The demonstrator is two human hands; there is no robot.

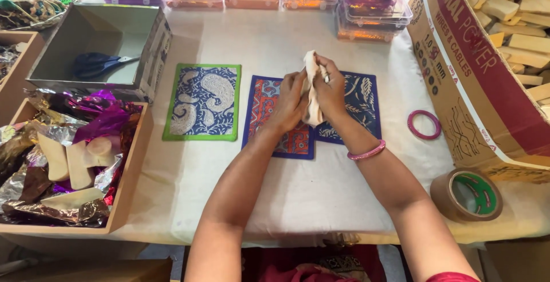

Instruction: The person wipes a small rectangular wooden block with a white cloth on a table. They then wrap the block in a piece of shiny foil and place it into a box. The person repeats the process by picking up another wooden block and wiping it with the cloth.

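Cream cloth (312, 90), soft, light and floppy, we pinch bunched between left hand (291, 101) and right hand (331, 90), both closed on it above the mats (200, 102), best held by its gathered middle.

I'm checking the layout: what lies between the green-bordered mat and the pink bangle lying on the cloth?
In the head view, two dark-bordered mats, one red-patterned and one blue, with both hands above them holding a pale cloth.
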